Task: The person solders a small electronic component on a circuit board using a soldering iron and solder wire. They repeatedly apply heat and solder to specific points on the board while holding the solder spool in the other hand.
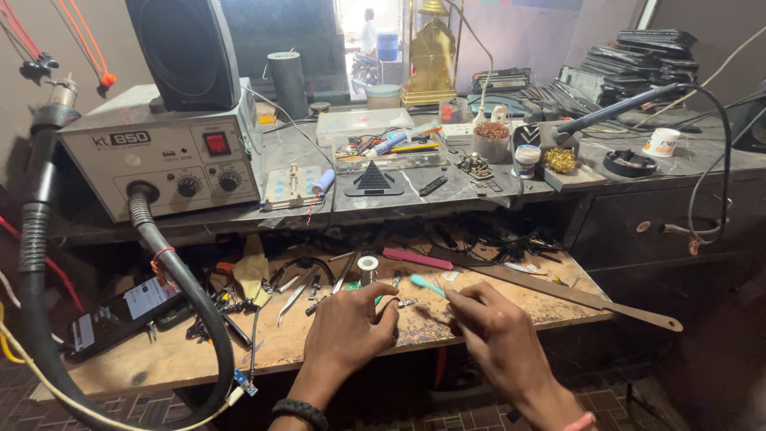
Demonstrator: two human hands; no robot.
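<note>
My left hand (349,329) rests on the worn wooden work board (319,339), fingers curled around a small part that I cannot make out. My right hand (496,334) is beside it, fingers pinched on a thin tool with a light teal handle (427,284) that points up and left. The two hands nearly touch over the board's middle. A small spool of solder wire (368,268) stands just behind the left hand, with tweezers (297,295) and other small tools to its left.
A grey hot-air rework station (163,152) sits at upper left, its thick black hose (187,299) curving down past the board. A dark phone (120,318) lies at left. A long metal strip (574,297) crosses the right side. The cluttered grey shelf (447,187) holds trays, pots and cables.
</note>
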